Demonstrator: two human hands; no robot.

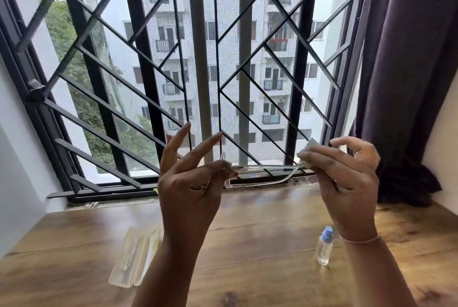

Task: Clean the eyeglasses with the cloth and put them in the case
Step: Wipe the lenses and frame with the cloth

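Clear-framed eyeglasses (262, 170) are held up in front of the window, above the wooden table. My left hand (190, 177) pinches their left end between thumb and a finger, the other fingers spread upward. My right hand (347, 180) pinches a small pale cloth (308, 151) around the glasses' right end. An open translucent case (135, 257) lies on the table at lower left, partly behind my left forearm.
A small clear spray bottle (324, 244) with a blue cap stands on the wooden table (260, 232) near my right wrist. A black window grille (153, 66) fills the background. A dark purple curtain (406, 83) hangs at right.
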